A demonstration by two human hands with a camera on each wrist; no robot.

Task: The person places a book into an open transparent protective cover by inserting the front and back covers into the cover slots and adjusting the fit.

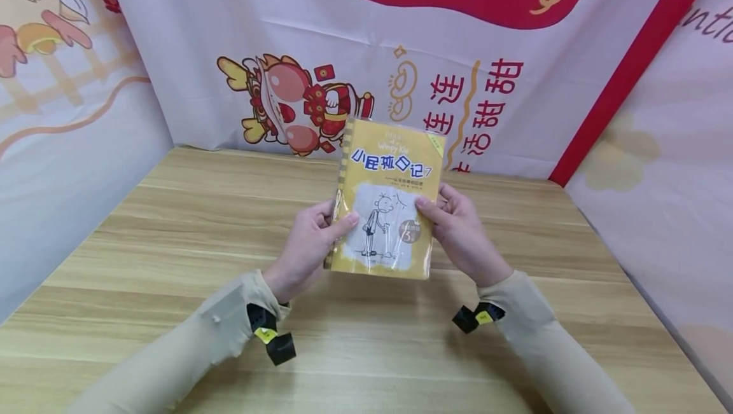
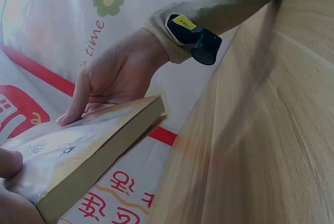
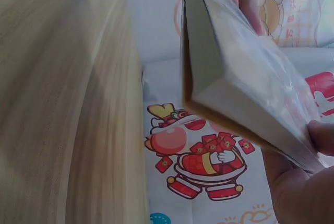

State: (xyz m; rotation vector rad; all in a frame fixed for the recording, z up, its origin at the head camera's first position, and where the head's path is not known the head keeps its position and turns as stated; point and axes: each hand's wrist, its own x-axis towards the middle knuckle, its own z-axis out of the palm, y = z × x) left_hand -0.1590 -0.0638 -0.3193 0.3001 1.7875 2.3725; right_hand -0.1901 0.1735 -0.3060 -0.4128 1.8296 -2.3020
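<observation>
A yellow paperback book (image 1: 383, 210) in a clear, shiny cover is held up off the wooden table, its front with a line-drawn figure facing the head camera. My left hand (image 1: 306, 242) grips its left edge, thumb on the cover and fingers hidden behind. On the opposite edge my right hand (image 1: 460, 229) holds it the same way, thumb pressing the front. The left wrist view shows the thick page block of the book (image 2: 99, 156) from below. In the right wrist view the book (image 3: 245, 88) is tilted, with a narrow gap near its back cover.
The wood-grain table (image 1: 172, 312) spreads beneath both arms. Behind it hangs a white and red printed cloth (image 1: 321, 26) with cartoon figures, and more printed cloth (image 1: 658, 147) stands at the right side. A small black device (image 1: 272, 338) is strapped to each wrist.
</observation>
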